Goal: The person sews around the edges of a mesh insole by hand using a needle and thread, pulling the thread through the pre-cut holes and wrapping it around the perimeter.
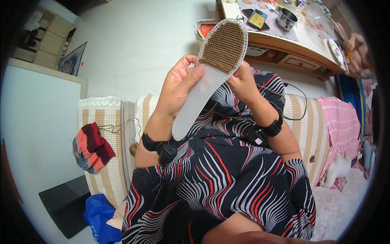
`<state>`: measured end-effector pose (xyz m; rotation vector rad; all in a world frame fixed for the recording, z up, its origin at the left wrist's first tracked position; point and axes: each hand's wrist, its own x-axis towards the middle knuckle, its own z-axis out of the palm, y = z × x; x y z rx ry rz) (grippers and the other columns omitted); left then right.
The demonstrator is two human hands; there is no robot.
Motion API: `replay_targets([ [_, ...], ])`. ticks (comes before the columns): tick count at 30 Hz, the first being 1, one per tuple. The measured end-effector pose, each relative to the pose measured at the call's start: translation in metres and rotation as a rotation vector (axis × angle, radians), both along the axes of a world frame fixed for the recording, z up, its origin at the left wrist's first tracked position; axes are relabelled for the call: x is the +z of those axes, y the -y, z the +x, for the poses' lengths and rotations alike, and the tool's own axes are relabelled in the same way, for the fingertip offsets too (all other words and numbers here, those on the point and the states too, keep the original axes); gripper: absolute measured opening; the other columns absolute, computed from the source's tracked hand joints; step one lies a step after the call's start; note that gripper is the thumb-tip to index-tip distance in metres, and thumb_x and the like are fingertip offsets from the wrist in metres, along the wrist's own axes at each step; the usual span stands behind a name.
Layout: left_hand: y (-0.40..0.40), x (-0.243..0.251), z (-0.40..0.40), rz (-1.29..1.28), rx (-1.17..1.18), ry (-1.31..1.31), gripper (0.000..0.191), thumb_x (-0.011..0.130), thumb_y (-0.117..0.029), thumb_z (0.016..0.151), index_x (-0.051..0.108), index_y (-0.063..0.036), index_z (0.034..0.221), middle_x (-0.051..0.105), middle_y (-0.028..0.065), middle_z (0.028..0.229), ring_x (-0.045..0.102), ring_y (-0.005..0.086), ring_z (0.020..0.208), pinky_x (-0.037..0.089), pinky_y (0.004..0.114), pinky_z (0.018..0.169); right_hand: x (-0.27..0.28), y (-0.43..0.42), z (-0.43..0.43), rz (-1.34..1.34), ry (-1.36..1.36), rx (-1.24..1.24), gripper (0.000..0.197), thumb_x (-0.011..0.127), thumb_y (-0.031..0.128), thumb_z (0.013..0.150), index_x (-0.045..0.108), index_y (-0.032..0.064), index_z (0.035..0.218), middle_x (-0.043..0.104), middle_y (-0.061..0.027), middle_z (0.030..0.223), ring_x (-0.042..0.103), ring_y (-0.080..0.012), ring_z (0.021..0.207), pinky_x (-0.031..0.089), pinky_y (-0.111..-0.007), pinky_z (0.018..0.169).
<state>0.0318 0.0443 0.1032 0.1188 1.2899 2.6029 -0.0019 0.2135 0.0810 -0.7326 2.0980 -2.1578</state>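
A shoe-sole-shaped sheet of white plastic mesh canvas [198, 94] is held up before me, tilted with its wide end at the top. Brown yarn stitching [225, 45] fills that wide end; the narrower lower part is bare mesh. My left hand [181, 84] grips the sheet's left edge, its thumb on the front just below the stitched rows. At the opposite edge, my right hand [243, 82] has its fingers partly behind the sheet; whether they also hold a needle is hidden. Brown yarn [225, 116] trails across the patterned dress on my lap.
A wooden table [274, 38] at upper right bears phones, a metal pot [286, 19] and plastic bags. Watermelon [205, 31] sits in a container beside it. Multicoloured knitting [93, 148] lies on the sofa at left. Another person's hand [355, 42] shows at far right.
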Motion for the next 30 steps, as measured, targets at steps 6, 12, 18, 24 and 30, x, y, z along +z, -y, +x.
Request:
replay_targets([
  [6,-0.004,0.003,-0.002,-0.141,-0.012,-0.083,0.023,0.059,-0.011,0.088,0.040,-0.0050,0.099,0.064,0.0074,0.078,0.059,0.0080,0.069,0.047,0.019,0.062,0.001,-0.005,0.004,-0.041,-0.101,0.025,0.027,0.061,0.001,0.079,0.059,-0.0024,0.106,0.062,-0.0072,0.101,0.057,-0.0134,0.092,0.046,-0.028,0.080],
  [12,0.001,0.012,0.006,-0.174,-0.021,-0.122,0.025,0.060,-0.009,0.087,0.037,-0.0055,0.098,0.064,0.0089,0.075,0.059,0.0080,0.068,0.047,0.019,0.062,0.011,0.000,0.008,0.011,-0.077,-0.007,0.027,0.063,0.000,0.077,0.060,-0.0014,0.104,0.063,-0.0075,0.099,0.058,-0.0154,0.091,0.046,-0.028,0.079],
  [18,-0.004,0.010,0.002,-0.205,-0.037,-0.128,0.027,0.060,-0.008,0.087,0.036,-0.0048,0.099,0.065,0.0101,0.075,0.060,0.0091,0.068,0.047,0.018,0.062,0.005,-0.005,0.006,0.046,-0.145,-0.018,0.027,0.064,0.001,0.077,0.060,-0.0005,0.103,0.063,-0.0073,0.098,0.058,-0.0161,0.089,0.047,-0.029,0.077],
  [24,-0.004,0.013,0.007,-0.241,-0.008,-0.110,0.032,0.060,-0.008,0.087,0.036,-0.0014,0.108,0.064,0.0095,0.074,0.060,0.0097,0.066,0.048,0.019,0.061,-0.007,-0.009,0.007,0.149,-0.138,-0.046,0.028,0.064,0.004,0.078,0.060,0.0011,0.105,0.062,-0.0081,0.100,0.058,-0.0188,0.091,0.046,-0.030,0.079],
  [30,-0.005,0.022,0.010,-0.268,-0.004,-0.162,0.042,0.060,-0.008,0.087,0.043,0.0057,0.123,0.066,0.0096,0.082,0.061,0.0092,0.071,0.048,0.020,0.067,-0.022,-0.015,-0.009,0.184,-0.151,-0.073,0.026,0.063,0.011,0.080,0.061,0.0001,0.103,0.062,-0.0118,0.098,0.059,-0.0209,0.089,0.046,-0.032,0.079],
])
